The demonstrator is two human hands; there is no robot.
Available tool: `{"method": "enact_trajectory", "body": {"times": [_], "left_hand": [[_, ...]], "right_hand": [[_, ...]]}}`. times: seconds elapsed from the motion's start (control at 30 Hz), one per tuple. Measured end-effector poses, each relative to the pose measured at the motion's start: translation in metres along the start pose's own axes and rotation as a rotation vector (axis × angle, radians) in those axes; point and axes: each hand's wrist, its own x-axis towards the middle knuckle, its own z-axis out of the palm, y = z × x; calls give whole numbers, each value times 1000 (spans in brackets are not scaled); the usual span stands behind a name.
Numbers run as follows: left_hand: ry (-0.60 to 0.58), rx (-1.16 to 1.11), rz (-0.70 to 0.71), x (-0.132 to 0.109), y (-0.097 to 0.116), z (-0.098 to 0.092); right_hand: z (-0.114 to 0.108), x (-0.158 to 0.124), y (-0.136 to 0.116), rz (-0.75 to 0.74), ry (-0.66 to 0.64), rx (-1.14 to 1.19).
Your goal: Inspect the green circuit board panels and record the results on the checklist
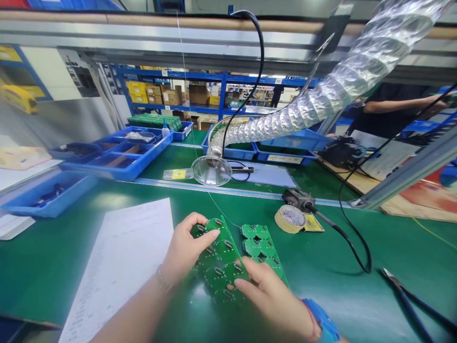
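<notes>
A green panel of several round circuit boards (225,251) is held slightly tilted above the bench by both hands. My left hand (189,245) pinches its upper left part, thumb on top. My right hand (266,290) grips the lower right edge, with the thumb over the face and the fingers partly hidden behind. Small dark parts stand on the boards. A second circuit board panel (257,233) lies on the green bench just to the right, partly covered by my right hand. White printed sheets (132,247) lie beside my left arm.
Pliers (400,283) with dark handles lie at the right. A tape roll (291,219) sits near a cabled grey device (300,197). A clear fume hood (212,170) on a silver duct (285,119) hangs ahead. Blue trays (143,159) stand at left; a co-worker's arm (396,104) shows behind right.
</notes>
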Motion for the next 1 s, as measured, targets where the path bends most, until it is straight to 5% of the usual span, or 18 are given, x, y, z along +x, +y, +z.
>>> {"method": "enact_trajectory", "body": {"times": [0.4,0.63,0.8,1.0], "left_hand": [[-9,-47,-24,0,-2,1],[32,-262,99,5,1,0],[9,-598,-39,8,1,3],[-40,-594,-48,6,-3,6]], "right_hand": [[3,0,2,44,8,-36],[-6,4,-4,-4,-35,333],[-10,4,-2,30,-22,586],[-10,4,3,50,19,712]]}}
